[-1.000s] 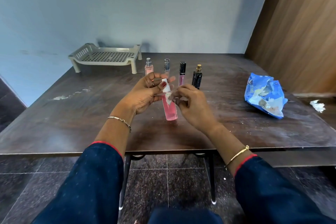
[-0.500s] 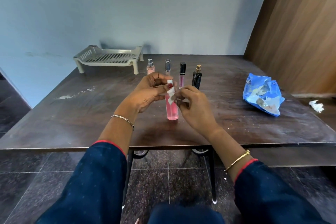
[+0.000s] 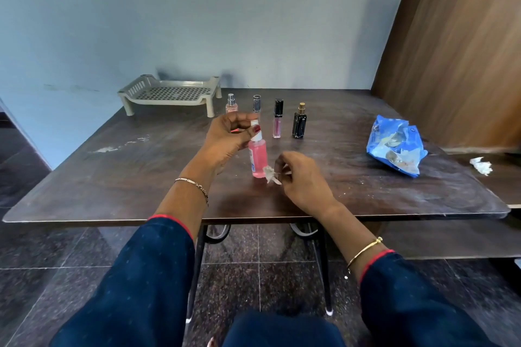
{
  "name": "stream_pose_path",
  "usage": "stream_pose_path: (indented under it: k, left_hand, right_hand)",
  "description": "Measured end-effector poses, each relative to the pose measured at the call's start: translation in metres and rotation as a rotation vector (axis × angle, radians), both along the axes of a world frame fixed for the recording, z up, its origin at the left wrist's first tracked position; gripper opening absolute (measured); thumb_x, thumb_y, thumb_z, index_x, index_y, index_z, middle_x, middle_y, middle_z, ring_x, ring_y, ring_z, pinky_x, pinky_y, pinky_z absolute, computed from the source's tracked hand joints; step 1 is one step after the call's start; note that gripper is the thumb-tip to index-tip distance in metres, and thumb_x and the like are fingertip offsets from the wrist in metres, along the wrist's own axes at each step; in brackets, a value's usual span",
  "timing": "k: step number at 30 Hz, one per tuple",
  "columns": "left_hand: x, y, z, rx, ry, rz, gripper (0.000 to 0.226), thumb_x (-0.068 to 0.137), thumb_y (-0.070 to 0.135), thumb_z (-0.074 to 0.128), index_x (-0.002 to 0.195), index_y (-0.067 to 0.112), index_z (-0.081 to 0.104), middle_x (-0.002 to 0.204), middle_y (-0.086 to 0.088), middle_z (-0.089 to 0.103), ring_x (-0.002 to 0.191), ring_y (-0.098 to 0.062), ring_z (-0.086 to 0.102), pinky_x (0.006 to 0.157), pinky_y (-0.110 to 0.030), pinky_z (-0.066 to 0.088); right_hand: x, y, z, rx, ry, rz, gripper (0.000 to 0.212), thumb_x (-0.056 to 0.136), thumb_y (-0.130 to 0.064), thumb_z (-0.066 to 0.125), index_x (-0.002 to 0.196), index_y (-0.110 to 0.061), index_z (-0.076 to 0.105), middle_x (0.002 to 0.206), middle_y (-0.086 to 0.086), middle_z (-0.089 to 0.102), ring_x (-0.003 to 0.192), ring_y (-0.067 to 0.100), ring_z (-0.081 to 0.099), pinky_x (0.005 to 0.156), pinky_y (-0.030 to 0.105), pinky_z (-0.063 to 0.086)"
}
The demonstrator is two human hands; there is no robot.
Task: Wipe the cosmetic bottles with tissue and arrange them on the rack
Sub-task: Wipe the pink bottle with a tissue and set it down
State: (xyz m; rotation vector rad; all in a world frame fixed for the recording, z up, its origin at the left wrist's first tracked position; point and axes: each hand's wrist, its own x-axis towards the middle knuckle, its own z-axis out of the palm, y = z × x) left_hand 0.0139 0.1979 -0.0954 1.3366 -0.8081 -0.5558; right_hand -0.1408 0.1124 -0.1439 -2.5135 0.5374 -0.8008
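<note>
A pink spray bottle (image 3: 258, 159) stands upright on the dark table (image 3: 141, 177). My left hand (image 3: 229, 138) pinches its white top. My right hand (image 3: 303, 180) holds a crumpled tissue (image 3: 271, 173) against the bottle's lower right side. Behind stand a small pink perfume bottle (image 3: 231, 104), a clear tube with a silver cap (image 3: 256, 104), a pink gloss tube with a black cap (image 3: 277, 119) and a black bottle with a gold cap (image 3: 299, 122). The beige rack (image 3: 172, 93) sits empty at the back left.
A blue tissue packet (image 3: 396, 145) lies on the table's right side. A used white tissue wad (image 3: 481, 165) rests on a lower surface to the far right. A wooden panel (image 3: 465, 51) rises at the right; a wall runs behind the table.
My right hand has slid the tissue from the bottle's neck down to its base. The left hand has shifted to the cap. The bottle now stands upright.
</note>
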Motion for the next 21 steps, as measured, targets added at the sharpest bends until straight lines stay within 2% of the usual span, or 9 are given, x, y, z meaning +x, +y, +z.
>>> stream_pose_path:
  k: [3,6,11,15,17,18,20,21]
  left_hand:
    - [0.012,0.009,0.006,-0.022,0.01,0.104,0.021,0.079,0.0,0.07,0.1,0.005,0.067,0.087,-0.006,0.067,0.078,-0.015,0.064,0.07,-0.025,0.058]
    - [0.025,0.019,0.016,-0.035,-0.001,0.167,0.023,0.077,0.001,0.073,0.099,0.002,0.067,0.089,-0.01,0.067,0.078,-0.016,0.066,0.073,-0.028,0.058]
    - [0.061,0.03,0.039,-0.066,-0.068,0.296,0.014,0.077,0.002,0.074,0.083,0.012,0.067,0.077,-0.003,0.066,0.071,-0.013,0.064,0.073,-0.034,0.056]
    - [0.113,0.027,0.06,-0.015,-0.178,0.461,0.016,0.074,0.008,0.078,0.081,0.016,0.067,0.079,-0.003,0.066,0.079,-0.018,0.064,0.077,-0.035,0.056]
    - [0.137,0.021,0.069,0.022,-0.252,0.533,0.014,0.074,0.011,0.079,0.082,0.014,0.067,0.078,-0.001,0.066,0.07,-0.012,0.064,0.073,-0.027,0.057]
    - [0.148,0.018,0.073,0.036,-0.303,0.562,0.015,0.074,0.011,0.078,0.084,0.012,0.068,0.078,0.0,0.065,0.066,-0.005,0.062,0.069,-0.018,0.055]
    - [0.167,0.009,0.077,0.077,-0.381,0.615,0.017,0.075,0.013,0.078,0.089,0.01,0.069,0.077,0.002,0.064,0.064,0.002,0.057,0.057,0.001,0.042]
    - [0.178,0.003,0.077,0.092,-0.391,0.639,0.018,0.075,0.014,0.078,0.089,0.01,0.069,0.078,0.003,0.065,0.066,0.0,0.058,0.054,0.003,0.039]
  right_hand:
    - [0.005,0.001,0.007,-0.009,0.027,-0.021,0.025,0.081,0.004,0.055,0.092,-0.015,0.066,0.095,0.001,0.07,0.087,0.017,0.063,0.081,0.034,0.053]
    - [0.017,0.004,0.018,-0.03,0.018,-0.039,0.031,0.085,0.002,0.051,0.103,-0.016,0.068,0.105,0.0,0.07,0.095,0.016,0.063,0.085,0.028,0.05]
    - [0.059,0.014,0.036,-0.053,0.014,0.035,0.023,0.085,-0.007,0.052,0.1,-0.019,0.065,0.103,0.004,0.068,0.094,0.021,0.062,0.083,0.033,0.05]
    - [0.101,0.022,0.041,-0.082,0.043,0.11,0.021,0.086,-0.014,0.055,0.106,-0.017,0.061,0.106,0.002,0.066,0.098,0.021,0.059,0.083,0.032,0.047]
    - [0.121,0.026,0.041,-0.117,0.102,0.143,0.023,0.088,-0.016,0.054,0.11,-0.018,0.058,0.111,0.001,0.063,0.101,0.021,0.058,0.085,0.032,0.046]
    - [0.131,0.027,0.041,-0.133,0.13,0.157,0.023,0.089,-0.017,0.054,0.112,-0.018,0.057,0.113,0.0,0.061,0.103,0.021,0.057,0.086,0.033,0.047]
    - [0.148,0.027,0.041,-0.171,0.162,0.179,0.024,0.09,-0.019,0.052,0.114,-0.018,0.056,0.115,0.001,0.06,0.106,0.021,0.056,0.088,0.036,0.048]
    - [0.157,0.026,0.042,-0.193,0.167,0.19,0.025,0.091,-0.02,0.052,0.115,-0.018,0.055,0.116,0.001,0.06,0.106,0.021,0.056,0.088,0.036,0.048]
